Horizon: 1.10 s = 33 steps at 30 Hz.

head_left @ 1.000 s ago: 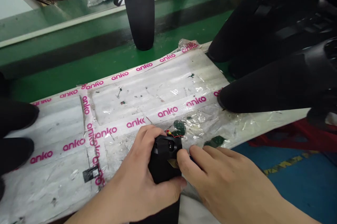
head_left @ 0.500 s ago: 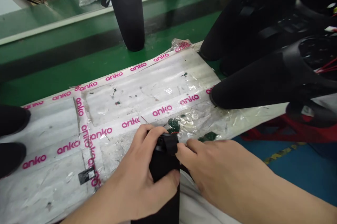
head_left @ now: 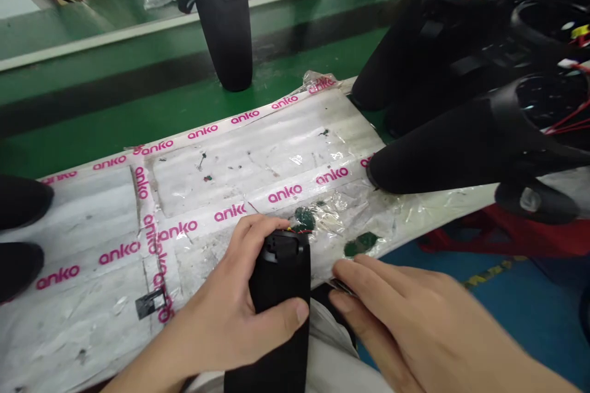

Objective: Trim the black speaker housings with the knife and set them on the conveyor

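A black tapered housing point(head_left: 280, 285) leans up toward the table edge with its slotted rim facing me. My left hand point(head_left: 249, 307) is wrapped round it, thumb across the front and fingers over the far side. Thin red and yellow wires point(head_left: 295, 230) show at its top. Apart from the housing, to its right, is my right hand point(head_left: 391, 307), with thumb and fingers closed together. A thin dark edge shows between those fingertips; most of whatever they pinch is hidden.
White padding point(head_left: 267, 165) with pink anko tape covers the green bench point(head_left: 295, 67). A black housing point(head_left: 225, 30) stands upright at the back. Several more with red wires, including a near one point(head_left: 442, 144), stand at right. A flat black piece point(head_left: 150, 304) lies at left.
My right hand has drawn away from the housing's rim, down and to the right. The dark piece that was at the rim no longer shows there, and the slots are exposed.
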Motion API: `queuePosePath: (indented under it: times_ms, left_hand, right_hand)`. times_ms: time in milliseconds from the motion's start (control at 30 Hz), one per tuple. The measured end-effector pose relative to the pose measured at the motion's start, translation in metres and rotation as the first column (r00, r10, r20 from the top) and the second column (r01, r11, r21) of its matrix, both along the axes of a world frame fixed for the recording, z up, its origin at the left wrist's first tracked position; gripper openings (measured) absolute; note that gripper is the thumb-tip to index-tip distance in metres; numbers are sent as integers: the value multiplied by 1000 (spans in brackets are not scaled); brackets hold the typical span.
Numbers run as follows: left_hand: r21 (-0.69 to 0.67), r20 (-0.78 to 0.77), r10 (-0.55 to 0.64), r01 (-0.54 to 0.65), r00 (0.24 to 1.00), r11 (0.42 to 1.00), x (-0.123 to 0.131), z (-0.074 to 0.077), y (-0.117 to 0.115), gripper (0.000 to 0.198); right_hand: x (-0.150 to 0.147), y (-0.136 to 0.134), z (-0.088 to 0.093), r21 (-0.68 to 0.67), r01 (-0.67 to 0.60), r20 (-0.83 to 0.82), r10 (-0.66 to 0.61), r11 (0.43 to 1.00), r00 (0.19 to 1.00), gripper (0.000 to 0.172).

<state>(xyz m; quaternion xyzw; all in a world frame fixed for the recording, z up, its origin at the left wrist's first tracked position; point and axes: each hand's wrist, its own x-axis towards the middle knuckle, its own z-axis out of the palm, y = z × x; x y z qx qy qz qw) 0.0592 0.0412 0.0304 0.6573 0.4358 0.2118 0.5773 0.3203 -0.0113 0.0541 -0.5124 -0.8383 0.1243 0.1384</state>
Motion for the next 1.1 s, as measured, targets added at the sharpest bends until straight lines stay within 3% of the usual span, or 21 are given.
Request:
queuePosePath:
  times_ms: [67,100,167,233,333,433,533,633,733,800,867,900,967,1100]
  left_hand:
    - [-129,133,-26,43,991,991,-11,-4,5,87]
    - [-191,184,-8,44,983,981,-16,-6,8,89]
    - [-274,219,40,22,975,961,-21,-9,12,86]
    - [-299,201,63,0,977,954,-20,-11,14,83]
    - [-259,172,9,37,985,965,-8,-15,9,84]
    - [-56,155,24,-15,988,998,5,-19,-7,94]
    - [92,130,170,-183,977,979,12,-19,-28,88]
    - [268,24,337,-330,941,905,13,-13,-42,78]
    - [366,-72,389,-338,919,867,12,-9,-44,76]
    - [376,-78,404,-348,912,859,12,-9,-41,78]
    - [396,-56,397,-344,916,851,11,-10,-37,81]
    - [406,-53,389,-336,920,850,12,-10,-36,83]
    - [412,-57,376,-321,925,853,12,-11,-35,85]
    - [410,-83,386,-321,919,853,13,-11,-35,85]
  right_hand:
    - [-21,4,-10,-265,36,-304,-119,964,945,11]
    - [-28,4,-15,-412,44,-421,-233,910,877,14]
    - [-34,1,-26,-649,59,-505,-487,759,712,26]
    - [-33,-5,-35,-786,78,-478,-683,613,553,43]
    - [-26,-13,-45,-864,83,-417,-796,497,439,65]
    - [-27,-16,-48,-886,57,-394,-814,459,428,71]
    - [-39,-16,-48,-899,8,-396,-821,438,411,75]
    - [-49,-17,-48,-889,-27,-426,-807,457,409,78]
    - [-47,-22,-47,-860,7,-459,-778,511,429,56]
    - [-40,-26,-45,-720,128,-512,-646,683,567,33]
    - [-34,-28,-42,-379,206,-443,-372,902,816,22]
    - [-33,-27,-40,-181,175,-336,-228,968,914,24]
    - [-35,-21,-36,51,48,-130,-41,998,991,30]
    - [-48,-1,-27,106,-52,4,52,993,999,51]
